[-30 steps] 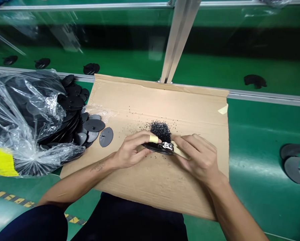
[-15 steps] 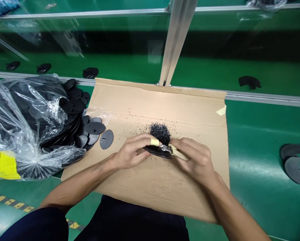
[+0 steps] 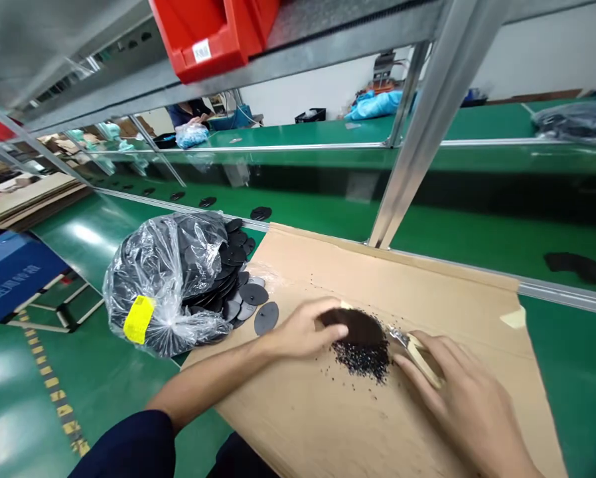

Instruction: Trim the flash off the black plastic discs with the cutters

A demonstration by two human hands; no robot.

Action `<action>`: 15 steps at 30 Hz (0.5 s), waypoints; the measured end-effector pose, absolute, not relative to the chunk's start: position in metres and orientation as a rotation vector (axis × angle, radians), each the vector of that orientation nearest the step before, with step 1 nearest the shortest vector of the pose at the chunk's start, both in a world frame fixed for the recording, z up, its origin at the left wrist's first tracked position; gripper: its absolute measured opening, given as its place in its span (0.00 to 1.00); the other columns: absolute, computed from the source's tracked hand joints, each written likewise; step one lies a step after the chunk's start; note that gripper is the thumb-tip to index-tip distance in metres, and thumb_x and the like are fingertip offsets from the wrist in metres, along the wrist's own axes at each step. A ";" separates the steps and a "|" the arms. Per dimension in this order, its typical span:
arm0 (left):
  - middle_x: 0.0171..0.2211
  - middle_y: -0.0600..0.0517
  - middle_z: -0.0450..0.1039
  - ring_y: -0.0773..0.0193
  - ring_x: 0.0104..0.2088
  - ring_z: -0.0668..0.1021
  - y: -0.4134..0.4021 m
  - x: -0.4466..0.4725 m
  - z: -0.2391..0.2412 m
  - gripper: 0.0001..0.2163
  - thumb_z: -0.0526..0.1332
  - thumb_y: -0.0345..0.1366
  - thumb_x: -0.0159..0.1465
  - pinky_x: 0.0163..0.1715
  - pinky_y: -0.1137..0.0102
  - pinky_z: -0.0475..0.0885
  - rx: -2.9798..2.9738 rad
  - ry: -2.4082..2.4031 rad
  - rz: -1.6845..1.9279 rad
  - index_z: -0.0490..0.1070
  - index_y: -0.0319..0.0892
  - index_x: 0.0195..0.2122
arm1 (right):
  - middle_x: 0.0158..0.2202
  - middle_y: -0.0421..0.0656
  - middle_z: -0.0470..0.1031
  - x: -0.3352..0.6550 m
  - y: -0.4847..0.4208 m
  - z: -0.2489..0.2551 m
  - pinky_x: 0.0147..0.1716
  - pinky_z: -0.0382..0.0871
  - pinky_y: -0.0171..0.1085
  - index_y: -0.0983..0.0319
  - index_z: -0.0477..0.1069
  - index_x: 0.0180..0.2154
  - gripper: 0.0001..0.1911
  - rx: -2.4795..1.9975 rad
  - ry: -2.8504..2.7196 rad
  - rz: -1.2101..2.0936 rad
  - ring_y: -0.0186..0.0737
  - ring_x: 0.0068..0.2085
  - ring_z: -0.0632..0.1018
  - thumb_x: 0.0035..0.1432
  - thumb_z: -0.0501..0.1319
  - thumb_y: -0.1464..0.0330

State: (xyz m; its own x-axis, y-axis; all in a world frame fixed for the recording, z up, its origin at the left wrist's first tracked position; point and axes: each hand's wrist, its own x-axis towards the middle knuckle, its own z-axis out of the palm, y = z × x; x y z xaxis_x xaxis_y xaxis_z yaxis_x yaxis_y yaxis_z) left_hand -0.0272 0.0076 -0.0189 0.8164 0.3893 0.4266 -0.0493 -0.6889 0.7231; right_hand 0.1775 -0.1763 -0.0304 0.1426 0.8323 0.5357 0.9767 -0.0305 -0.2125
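My left hand (image 3: 310, 328) grips a dark oval disc (image 3: 365, 326) by its left end, thumb on the face turned to me. A strip of yellow tape is wrapped on one of its fingers. In my right hand (image 3: 470, 382) is a pair of cutting pliers (image 3: 420, 358) with cream handles. Their metal jaws point at the disc's right end, a little apart from it. Below the disc, a heap of small black plastic bits (image 3: 360, 364) lies on the cardboard sheet (image 3: 298, 411).
On my left, a clear plastic bag (image 3: 153, 265) with a yellow label spills black oval discs (image 3: 238, 255). One loose disc (image 3: 267, 318) lies on the cardboard. A metal post (image 3: 417, 126) rises behind it. Overhead is a red bin (image 3: 213, 40). Curved black pieces (image 3: 579, 267) lie beyond the rail.
My view has swung up and to the left. The pliers have come away from the disc to the right. The disc has tilted, so its broad face shows.
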 end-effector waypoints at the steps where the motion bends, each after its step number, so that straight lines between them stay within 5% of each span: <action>1: 0.35 0.53 0.78 0.62 0.38 0.84 0.020 -0.023 -0.016 0.16 0.49 0.44 0.75 0.37 0.71 0.83 2.233 0.293 0.732 0.73 0.43 0.43 | 0.36 0.48 0.80 0.180 -0.176 -0.032 0.27 0.68 0.44 0.59 0.72 0.47 0.18 -1.958 -1.721 -0.392 0.50 0.33 0.78 0.69 0.55 0.54; 6: 0.45 0.44 0.81 0.57 0.46 0.83 0.111 0.023 0.001 0.19 0.47 0.43 0.76 0.49 0.62 0.81 2.302 0.526 0.767 0.74 0.37 0.45 | 0.35 0.49 0.78 0.188 -0.178 -0.035 0.30 0.66 0.44 0.60 0.72 0.43 0.16 -2.128 -1.729 -0.467 0.50 0.34 0.76 0.72 0.50 0.59; 10: 0.57 0.38 0.75 0.51 0.60 0.74 0.165 0.064 0.012 0.16 0.50 0.37 0.75 0.64 0.56 0.68 2.400 0.677 0.718 0.73 0.34 0.55 | 0.35 0.48 0.76 0.184 -0.181 -0.032 0.32 0.66 0.43 0.61 0.72 0.41 0.13 -2.165 -1.701 -0.501 0.48 0.35 0.75 0.70 0.54 0.61; 15: 0.58 0.41 0.73 0.51 0.58 0.75 0.189 0.083 0.007 0.16 0.61 0.39 0.71 0.62 0.51 0.69 2.559 0.694 0.394 0.72 0.38 0.56 | 0.40 0.49 0.76 0.178 -0.185 -0.032 0.38 0.70 0.44 0.62 0.72 0.41 0.09 -2.174 -1.643 -0.442 0.49 0.40 0.75 0.67 0.57 0.64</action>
